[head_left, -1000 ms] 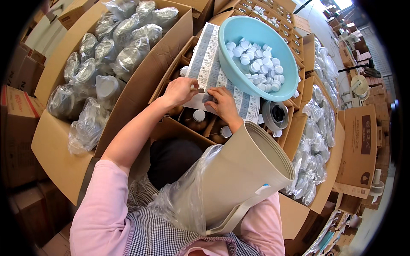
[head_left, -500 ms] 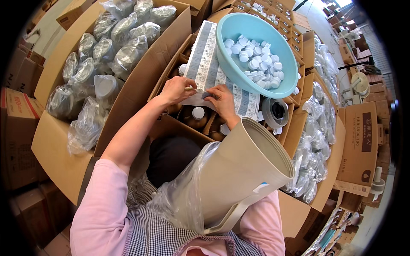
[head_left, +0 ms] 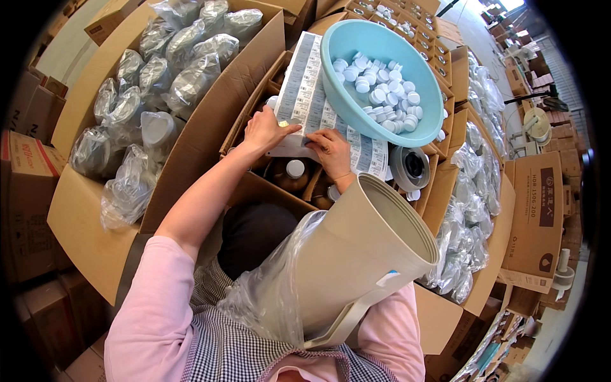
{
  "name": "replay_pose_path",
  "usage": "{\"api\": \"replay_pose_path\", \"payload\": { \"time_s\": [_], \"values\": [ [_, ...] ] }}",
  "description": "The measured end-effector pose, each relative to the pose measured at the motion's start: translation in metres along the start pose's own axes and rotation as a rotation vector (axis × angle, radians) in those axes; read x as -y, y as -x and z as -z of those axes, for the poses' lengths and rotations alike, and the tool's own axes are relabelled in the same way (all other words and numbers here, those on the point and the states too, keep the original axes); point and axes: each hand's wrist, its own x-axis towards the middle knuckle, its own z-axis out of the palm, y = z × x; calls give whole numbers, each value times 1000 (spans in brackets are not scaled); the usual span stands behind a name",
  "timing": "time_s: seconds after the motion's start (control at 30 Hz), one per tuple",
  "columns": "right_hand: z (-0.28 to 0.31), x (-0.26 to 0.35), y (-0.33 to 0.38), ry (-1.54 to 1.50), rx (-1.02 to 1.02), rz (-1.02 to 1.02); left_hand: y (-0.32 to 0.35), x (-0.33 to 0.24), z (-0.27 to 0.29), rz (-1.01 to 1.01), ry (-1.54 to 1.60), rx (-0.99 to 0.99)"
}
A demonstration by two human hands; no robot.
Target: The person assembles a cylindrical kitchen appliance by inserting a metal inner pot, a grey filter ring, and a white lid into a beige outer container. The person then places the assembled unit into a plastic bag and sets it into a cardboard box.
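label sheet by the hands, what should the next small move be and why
Probably a slow peel of one label by the right hand, with the left hand steadying the label sheet: both hands are at the sheet's lower end, where a blank strip shows, and printed labels lie just above it.

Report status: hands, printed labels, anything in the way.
Left hand and right hand at near edge of printed labels, grips unclear. Labels lie over carton of brown bottles. Blue basin of white caps overlaps them in view.
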Motion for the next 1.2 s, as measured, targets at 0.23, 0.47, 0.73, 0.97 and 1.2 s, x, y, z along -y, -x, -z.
{"api": "replay_pose_path", "payload": {
  "time_s": [0.23, 0.47, 0.73, 0.97, 1.2],
  "values": [
    [4, 0, 1, -6, -63, 15, -17, -10, 10, 140, 7, 193],
    [0, 10, -3, -15, -38, -116, -19, -14, 21, -7, -34, 41],
    [2, 8, -9, 10, -12, 0, -24, 2, 11, -68, 42, -11],
    [-1, 8, -8, 59, -76, 67, -22, -6, 16, 2, 20, 31],
    [-2, 10, -9, 71, -84, 101, -19, -1, 10, -117, -137, -44]
  ]
}}
